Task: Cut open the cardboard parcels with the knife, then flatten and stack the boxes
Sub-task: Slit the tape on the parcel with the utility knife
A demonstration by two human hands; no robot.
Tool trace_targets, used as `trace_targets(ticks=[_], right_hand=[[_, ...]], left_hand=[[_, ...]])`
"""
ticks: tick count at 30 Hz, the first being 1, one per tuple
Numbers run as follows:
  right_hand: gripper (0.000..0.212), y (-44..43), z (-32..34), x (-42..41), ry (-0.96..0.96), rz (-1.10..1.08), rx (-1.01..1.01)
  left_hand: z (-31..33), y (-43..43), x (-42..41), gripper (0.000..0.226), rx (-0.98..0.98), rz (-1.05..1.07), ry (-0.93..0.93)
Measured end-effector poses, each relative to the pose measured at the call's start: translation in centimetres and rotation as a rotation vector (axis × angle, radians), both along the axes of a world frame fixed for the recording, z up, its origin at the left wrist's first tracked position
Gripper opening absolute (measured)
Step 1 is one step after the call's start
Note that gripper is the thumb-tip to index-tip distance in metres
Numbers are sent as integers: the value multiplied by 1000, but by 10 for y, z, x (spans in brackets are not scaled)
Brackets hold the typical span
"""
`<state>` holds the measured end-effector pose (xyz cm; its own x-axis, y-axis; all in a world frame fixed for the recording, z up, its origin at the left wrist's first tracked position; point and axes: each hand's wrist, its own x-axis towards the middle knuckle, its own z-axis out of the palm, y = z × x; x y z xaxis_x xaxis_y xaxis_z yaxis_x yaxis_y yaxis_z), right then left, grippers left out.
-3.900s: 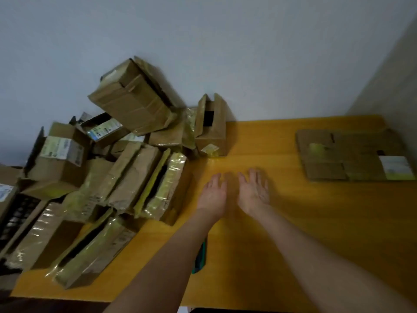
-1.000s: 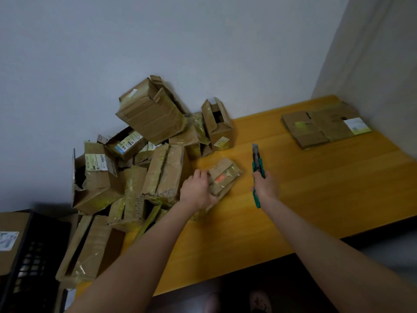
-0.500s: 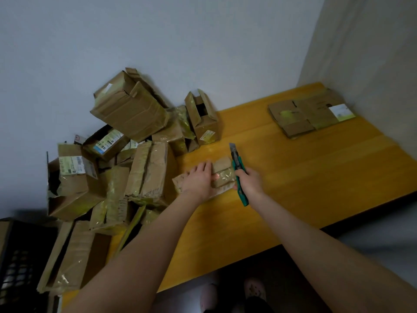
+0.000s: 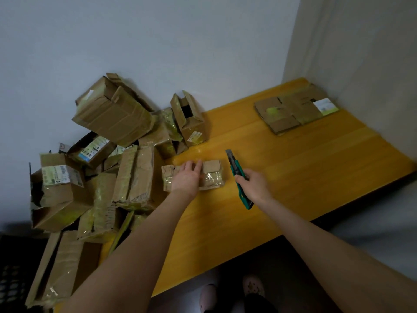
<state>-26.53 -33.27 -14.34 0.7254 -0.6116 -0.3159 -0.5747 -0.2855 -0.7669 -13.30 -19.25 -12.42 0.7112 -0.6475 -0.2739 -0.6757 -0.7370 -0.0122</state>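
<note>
On the table (image 4: 293,177), left hand (image 4: 187,177) presses the parcel (image 4: 212,175), fingers straight; right hand (image 4: 255,186) grips the knife (image 4: 237,175).

I see the small parcel (image 4: 212,175) lying on the surface (image 4: 293,177), near its middle, with my left grip (image 4: 187,177) resting flat on top of it. Just right of the parcel, my right grip (image 4: 255,186) holds the knife (image 4: 234,166), blade pointing away from me. The heap of parcels (image 4: 133,175) lies to the left, piled against the wall (image 4: 158,41) behind. The flattened boxes (image 4: 293,111) lie in the far right corner, well apart.
</note>
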Motion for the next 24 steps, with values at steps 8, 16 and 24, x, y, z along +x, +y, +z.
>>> trace_targets(ticks=[8,16,24], right_hand=[[35,-6,4,-19,194,169,-200],[47,-9,24,-18,305,320,-404],[43,-9,34,-12,365,419,-467]], left_hand=[[0,-6,11,84,11,-18,20],[-5,-8,17,85,32,-24,16],[-9,-8,15,87,56,-33,-14]])
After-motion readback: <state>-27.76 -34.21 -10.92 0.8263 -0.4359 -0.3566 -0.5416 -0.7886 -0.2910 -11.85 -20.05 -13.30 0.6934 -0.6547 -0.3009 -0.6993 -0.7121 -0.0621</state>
